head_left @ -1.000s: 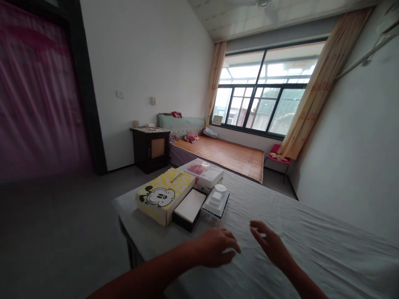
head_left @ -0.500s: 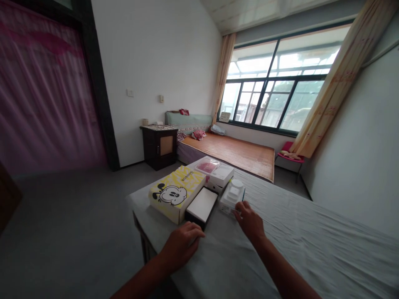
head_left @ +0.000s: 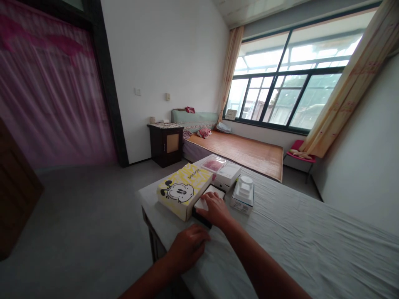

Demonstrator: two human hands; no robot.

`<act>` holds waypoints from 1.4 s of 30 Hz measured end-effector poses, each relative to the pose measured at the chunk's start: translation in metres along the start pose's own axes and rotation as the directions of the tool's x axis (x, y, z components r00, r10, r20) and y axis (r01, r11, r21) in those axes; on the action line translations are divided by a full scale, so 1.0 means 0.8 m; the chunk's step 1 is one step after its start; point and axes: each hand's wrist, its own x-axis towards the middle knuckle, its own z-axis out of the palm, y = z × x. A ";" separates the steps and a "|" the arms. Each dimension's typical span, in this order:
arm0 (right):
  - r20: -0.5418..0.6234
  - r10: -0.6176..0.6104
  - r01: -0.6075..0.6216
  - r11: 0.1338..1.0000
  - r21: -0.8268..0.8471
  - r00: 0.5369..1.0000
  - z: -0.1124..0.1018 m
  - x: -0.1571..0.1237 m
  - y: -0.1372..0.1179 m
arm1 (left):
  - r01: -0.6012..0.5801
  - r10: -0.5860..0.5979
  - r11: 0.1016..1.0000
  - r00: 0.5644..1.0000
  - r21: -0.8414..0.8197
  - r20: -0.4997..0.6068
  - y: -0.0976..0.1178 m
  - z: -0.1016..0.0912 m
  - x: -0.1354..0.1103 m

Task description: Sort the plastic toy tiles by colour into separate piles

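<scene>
My right hand point(head_left: 215, 209) lies on top of a flat black box with a white lid point(head_left: 216, 191), fingers curved over it and thumb at its left side. Left of it and touching is a yellow box with a cartoon dog point(head_left: 183, 190). A white box topped with a white moulded tray point(head_left: 243, 195) stands just right of my right hand. Behind are a white box point(head_left: 229, 172) and a clear box with pink contents point(head_left: 213, 162). My left hand point(head_left: 188, 246) rests palm down on the grey cloth near the table's corner, holding nothing.
The cloth-covered table point(head_left: 296, 241) runs to the right along the wall; its left edge drops to grey floor. Beyond are a low bed with a bamboo mat point(head_left: 246, 151), a dark nightstand point(head_left: 166, 143), a red chair point(head_left: 298, 154) and a wooden door point(head_left: 15, 195) at far left.
My right hand moved left from the white tray box onto the black box. My left hand slid slightly toward me on the cloth. The camera has shifted, so the boxes sit further right.
</scene>
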 end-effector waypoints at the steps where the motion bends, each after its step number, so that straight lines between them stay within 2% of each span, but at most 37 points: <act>1: 0.012 0.001 -0.001 1.000 0.007 1.000 -0.001 0.002 0.005 | -0.002 0.002 1.000 1.000 0.003 -0.001 0.000 -0.001 -0.001; 6: -0.024 -0.052 0.048 0.991 -0.125 0.998 -0.019 -0.001 0.022 | -0.018 0.017 1.000 0.999 -0.010 -0.037 0.001 -0.001 0.000; 9: -0.077 -0.083 0.064 0.972 -0.227 0.994 -0.028 -0.006 0.027 | 0.001 -0.002 1.000 0.994 -0.011 -0.109 0.002 0.004 0.007; 14: -0.161 -0.085 0.029 0.947 -0.320 0.983 -0.051 -0.009 0.040 | 0.136 -0.132 0.991 0.965 0.003 -0.227 -0.010 0.025 0.034; 17: -0.300 -0.073 -0.040 0.935 -0.353 0.951 -0.077 -0.012 0.045 | 0.251 -0.250 0.968 0.943 -0.023 -0.220 -0.019 0.044 0.055; 20: -0.510 -0.018 -0.155 0.943 -0.295 0.860 -0.109 -0.026 0.055 | 0.360 -0.359 0.932 0.916 -0.030 -0.178 -0.017 0.058 0.077; 21: -0.583 0.030 -0.207 0.949 -0.239 0.812 -0.118 -0.034 0.061 | 0.392 -0.389 0.920 0.906 -0.018 -0.163 -0.015 0.061 0.084; 23: -0.705 0.176 -0.309 0.949 -0.065 0.687 -0.130 -0.057 0.081 | 0.431 -0.424 0.902 0.894 0.020 -0.144 -0.009 0.066 0.099; 25: -0.746 0.342 -0.355 0.923 0.151 0.572 -0.131 -0.090 0.109 | 0.451 -0.439 0.890 0.887 0.069 -0.142 -0.005 0.070 0.115; 27: -0.702 0.484 -0.368 0.871 0.326 0.522 -0.122 -0.130 0.140 | 0.462 -0.442 0.879 0.882 0.120 -0.162 -0.003 0.074 0.129; 31: -0.550 0.683 -0.490 0.729 0.478 0.480 -0.093 -0.213 0.192 | 0.424 -0.363 0.869 0.897 0.256 -0.253 0.000 0.069 0.141; 35: -0.486 0.771 -0.538 0.636 0.553 0.412 -0.072 -0.267 0.218 | 0.266 -0.133 0.843 0.945 0.468 -0.298 0.020 0.030 0.138; 38: -0.454 0.802 -0.538 0.598 0.594 0.389 -0.062 -0.279 0.226 | 0.087 0.055 0.777 0.977 0.623 -0.205 0.041 -0.006 0.142; 42: -0.426 0.806 -0.525 0.592 0.612 0.411 -0.056 -0.276 0.230 | -0.113 0.171 0.670 0.985 0.734 -0.004 0.060 -0.034 0.162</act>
